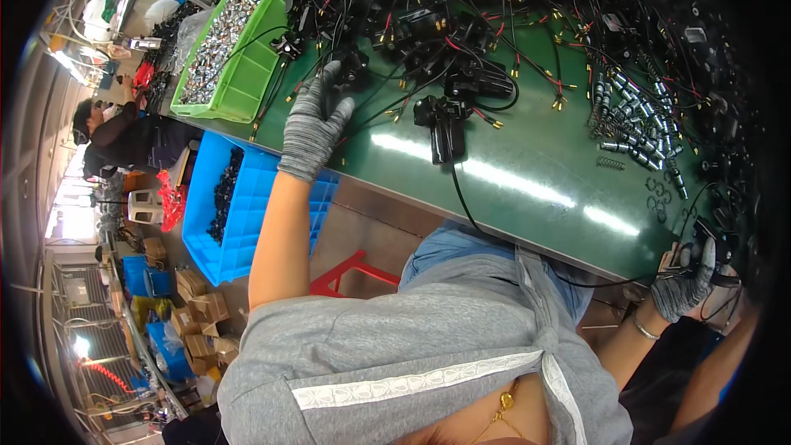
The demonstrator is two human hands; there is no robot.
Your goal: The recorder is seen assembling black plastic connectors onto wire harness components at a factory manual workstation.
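My left hand (309, 132), in a grey striped glove, reaches over the table's left part. Its thumb and fingers are apart, next to a black wired lever assembly (353, 72). At the far right edge my right hand (685, 284), also gloved, is closed around a black part (715, 241); the rim blurs its shape. A similar black assembly (446, 133) lies mid-table, its cable (464, 202) hanging over the front edge. Above it rests another black housing (482, 81), with red and black wires ending in brass-coloured terminals.
A green bin (235, 103) of small metal parts stands at the table's left end. Silver cylinders (638, 119) and springs (610, 163) lie right on the green table (511, 169). Below are a blue crate (251, 231) and red stool (354, 268). Another person (115, 136) sits far left.
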